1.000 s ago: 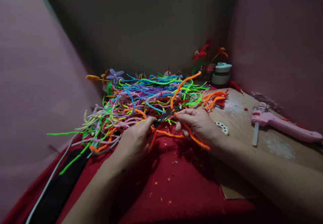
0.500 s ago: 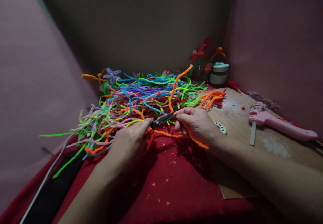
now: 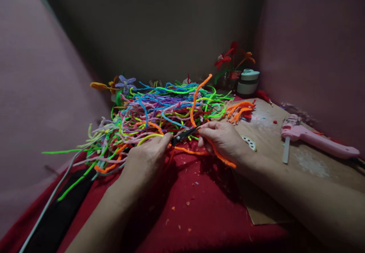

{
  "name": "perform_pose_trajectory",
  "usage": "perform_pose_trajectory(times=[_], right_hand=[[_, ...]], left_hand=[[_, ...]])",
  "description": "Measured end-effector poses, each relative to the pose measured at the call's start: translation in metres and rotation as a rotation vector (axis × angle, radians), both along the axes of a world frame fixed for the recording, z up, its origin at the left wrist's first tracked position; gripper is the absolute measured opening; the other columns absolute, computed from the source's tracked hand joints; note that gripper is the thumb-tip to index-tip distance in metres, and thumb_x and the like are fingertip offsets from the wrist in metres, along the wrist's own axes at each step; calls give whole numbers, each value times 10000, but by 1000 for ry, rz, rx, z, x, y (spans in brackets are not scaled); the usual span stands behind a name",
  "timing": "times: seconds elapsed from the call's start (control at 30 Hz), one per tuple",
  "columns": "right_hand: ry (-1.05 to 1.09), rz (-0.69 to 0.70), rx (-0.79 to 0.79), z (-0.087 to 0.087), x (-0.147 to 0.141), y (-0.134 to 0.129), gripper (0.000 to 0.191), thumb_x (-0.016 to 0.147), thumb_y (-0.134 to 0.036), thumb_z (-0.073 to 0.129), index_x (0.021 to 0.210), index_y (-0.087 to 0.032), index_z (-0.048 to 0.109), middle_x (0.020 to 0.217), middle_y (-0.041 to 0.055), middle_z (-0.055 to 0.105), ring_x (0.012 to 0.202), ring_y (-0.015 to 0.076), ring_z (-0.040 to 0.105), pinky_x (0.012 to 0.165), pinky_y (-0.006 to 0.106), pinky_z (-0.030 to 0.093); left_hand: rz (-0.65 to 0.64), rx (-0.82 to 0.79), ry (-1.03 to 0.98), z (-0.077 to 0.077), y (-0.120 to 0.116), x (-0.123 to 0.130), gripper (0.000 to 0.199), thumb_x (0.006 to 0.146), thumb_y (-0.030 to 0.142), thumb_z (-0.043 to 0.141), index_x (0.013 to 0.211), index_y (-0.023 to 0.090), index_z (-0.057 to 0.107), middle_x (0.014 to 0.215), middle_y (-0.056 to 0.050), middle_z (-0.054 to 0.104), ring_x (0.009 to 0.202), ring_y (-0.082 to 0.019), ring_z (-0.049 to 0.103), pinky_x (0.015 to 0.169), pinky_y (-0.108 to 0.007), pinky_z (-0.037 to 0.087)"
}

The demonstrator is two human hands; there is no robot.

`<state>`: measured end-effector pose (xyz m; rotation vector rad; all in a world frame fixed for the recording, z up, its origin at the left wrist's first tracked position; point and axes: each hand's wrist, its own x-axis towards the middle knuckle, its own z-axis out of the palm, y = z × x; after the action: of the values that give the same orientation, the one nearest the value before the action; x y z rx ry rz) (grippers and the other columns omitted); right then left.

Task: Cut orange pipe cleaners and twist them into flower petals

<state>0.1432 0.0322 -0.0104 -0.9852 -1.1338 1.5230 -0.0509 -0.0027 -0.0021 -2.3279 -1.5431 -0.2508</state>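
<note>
Orange fuzzy stem (image 3: 192, 112), near edge of the coloured pile (image 3: 159, 104) | our right hand (image 3: 221, 137) pinches it, our left hand (image 3: 149, 154) grips scissors (image 3: 184, 136) | we're seemingly trimming; next calls for steady, careful snips

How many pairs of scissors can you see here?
1: the black scissors, held in the left hand, blades pointing toward the right hand. Others could be hidden under the pile of fuzzy stems.

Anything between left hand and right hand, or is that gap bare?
Not bare. In the head view, black scissors span from left hand to right hand; lower in the picture, an orange fuzzy strand crosses too.
</note>
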Motion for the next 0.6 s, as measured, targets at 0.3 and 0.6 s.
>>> perform_pose_trajectory(times=[0.3, 0.6], right_hand=[[3, -10, 8, -2, 0, 2, 122, 712, -133, 521, 591, -148, 523, 419, -10, 551, 292, 34, 367, 315, 178, 241], [7, -19, -13, -3, 0, 2, 114, 693, -118, 517, 582, -136, 540, 413, -8, 555, 284, 36, 369, 305, 168, 245]], left_hand=[[-18, -43, -12, 3, -1, 0, 247, 806, 150, 428, 1014, 205, 548, 827, -61, 644, 656, -164, 569, 533, -240, 352], [21, -30, -164, 3, -1, 0, 207, 813, 164, 423, 965, 191, 561, 706, -13, 598, 544, -121, 505, 513, -239, 319]])
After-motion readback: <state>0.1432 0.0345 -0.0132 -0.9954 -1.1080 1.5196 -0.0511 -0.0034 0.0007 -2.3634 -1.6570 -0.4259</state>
